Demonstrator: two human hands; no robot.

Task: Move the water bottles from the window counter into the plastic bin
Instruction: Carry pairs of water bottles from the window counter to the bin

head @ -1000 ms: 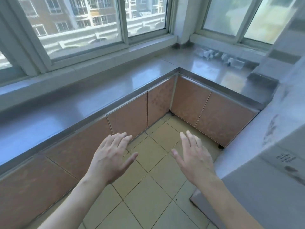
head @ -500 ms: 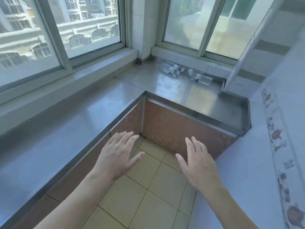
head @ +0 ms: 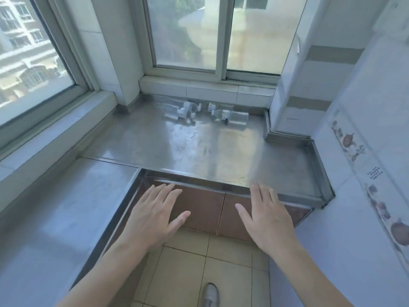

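Note:
Several clear water bottles lie on their sides at the back of the steel window counter point(head: 217, 151), just under the window sill. One cluster of bottles point(head: 180, 111) lies left of centre, another bottle group point(head: 230, 115) to its right. My left hand point(head: 152, 216) and my right hand point(head: 265, 218) hover palm down with fingers spread, in front of the counter's front edge and well short of the bottles. Both hands hold nothing. No plastic bin is in view.
A second counter point(head: 55, 218) runs along the left under a big window. A tiled wall point(head: 365, 173) closes the right side, with a column point(head: 294, 96) at the counter's back right. Brown cabinet doors point(head: 203, 209) and floor tiles lie below; a shoe point(head: 211, 294) shows.
The view has swung right and moved closer, so the bottles now sit straight ahead. Both hands stay open and spread, now near the counter's front edge.

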